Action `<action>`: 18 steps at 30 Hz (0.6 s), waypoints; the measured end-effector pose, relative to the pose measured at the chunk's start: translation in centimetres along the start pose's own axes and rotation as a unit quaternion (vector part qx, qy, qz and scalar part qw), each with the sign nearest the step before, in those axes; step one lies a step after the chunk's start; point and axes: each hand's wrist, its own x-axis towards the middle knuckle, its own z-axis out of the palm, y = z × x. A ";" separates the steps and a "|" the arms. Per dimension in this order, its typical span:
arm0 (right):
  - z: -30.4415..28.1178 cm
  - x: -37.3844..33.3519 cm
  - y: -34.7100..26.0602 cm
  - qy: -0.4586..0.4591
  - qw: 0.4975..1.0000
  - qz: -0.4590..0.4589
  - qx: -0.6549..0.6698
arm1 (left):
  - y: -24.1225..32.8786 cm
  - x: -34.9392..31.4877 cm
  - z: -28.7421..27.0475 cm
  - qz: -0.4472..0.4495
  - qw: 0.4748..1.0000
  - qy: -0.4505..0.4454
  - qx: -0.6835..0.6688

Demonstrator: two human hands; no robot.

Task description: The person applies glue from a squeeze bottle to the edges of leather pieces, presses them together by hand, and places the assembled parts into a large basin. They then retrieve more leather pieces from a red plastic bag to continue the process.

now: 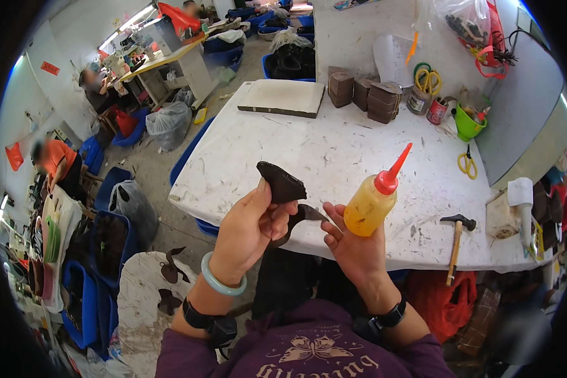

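Note:
Raised above the table's near edge, my left hand [249, 220] pinches a dark brown, folded piece of leather-like material [280, 183] between thumb and fingers. Below it hangs a curved dark strip [302, 216]; whether it belongs to the same piece I cannot tell. My right hand [362, 255] is palm up, with a squeeze bottle [367, 208] of yellow liquid resting in it, its red nozzle tilted up to the right. The right fingertips come close to the strip's pointed end; contact is unclear.
On the white table [264, 145] lie a pale slab [282, 97], stacks of brown pieces [383, 101], yellow-handled scissors [467, 164] and a hammer [455, 249]. A green cup [469, 121] stands at the right. Blue bins [113, 246] and a stool-like board [148, 290] are left. Other people sit farther off.

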 end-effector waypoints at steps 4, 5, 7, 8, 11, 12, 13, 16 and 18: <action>-0.5 0.4 0.1 -0.042 0.998 0.027 0.026 | -1.1 0.6 -0.8 -0.022 0.993 0.010 -0.116; -0.6 0.4 0.2 -0.045 0.998 0.017 0.032 | -1.5 0.7 -1.2 -0.030 0.985 0.013 -0.169; -0.9 0.5 0.3 -0.048 0.998 0.011 0.035 | -2.4 1.1 -1.9 -0.036 0.974 0.018 -0.223; -1.2 0.7 0.3 -0.030 0.999 0.010 0.025 | -2.9 1.4 -2.4 -0.032 0.967 0.046 -0.247; -1.3 0.9 0.3 0.002 1.000 0.005 0.016 | -5.2 3.0 -4.8 -0.044 0.952 0.095 -0.289; -1.1 0.9 0.3 0.013 1.000 0.000 0.019 | -6.0 3.5 -5.9 -0.061 0.945 0.113 -0.302; -1.2 1.2 0.5 0.012 1.000 0.006 0.016 | -6.8 3.9 -7.0 -0.077 0.933 0.102 -0.336; -1.4 1.9 1.1 0.017 1.000 0.008 0.009 | -8.4 4.4 -9.0 -0.105 0.925 0.122 -0.344; -1.0 2.2 1.6 0.034 0.999 0.009 0.009 | -9.0 4.3 -10.2 -0.109 0.922 0.126 -0.349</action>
